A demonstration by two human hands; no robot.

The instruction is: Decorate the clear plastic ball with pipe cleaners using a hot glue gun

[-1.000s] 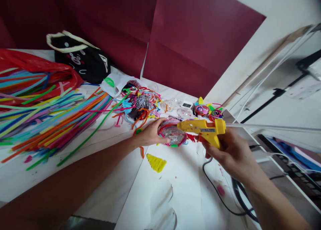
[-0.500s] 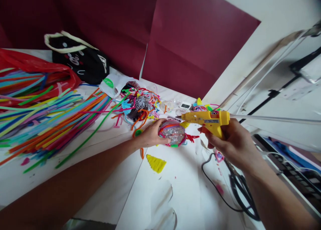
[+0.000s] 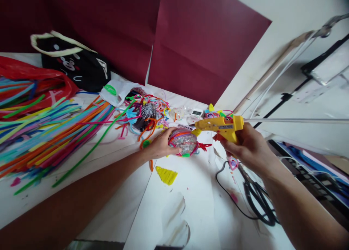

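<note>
My left hand (image 3: pixel 161 144) is wrapped round the near-left side of a clear rounded piece wound with colourful pipe cleaners (image 3: pixel 185 142), resting on the white table. Red pipe-cleaner ends stick out at its right. In my right hand (image 3: pixel 249 144) is a yellow hot glue gun (image 3: pixel 222 127), gripped by its handle with a glue stick out of its back. Its nozzle points left, just above the wound piece; whether it touches is too small to tell. A yellow triangle of pipe cleaner (image 3: pixel 166 175) lies in front of the piece.
Loose pipe cleaners (image 3: pixel 54 133) spread across the left, beside a red bag (image 3: pixel 51 75) and a black pouch (image 3: pixel 79 68). Tangled scraps (image 3: pixel 149 113) and a small digital display (image 3: pixel 196 113) lie behind. Scissors (image 3: pixel 256 192) and a black cord (image 3: pixel 226 195) are at right.
The whole scene has shifted slightly left in view. Both hands keep their holds on the wound piece and the glue gun, with the nozzle still close above the piece.
</note>
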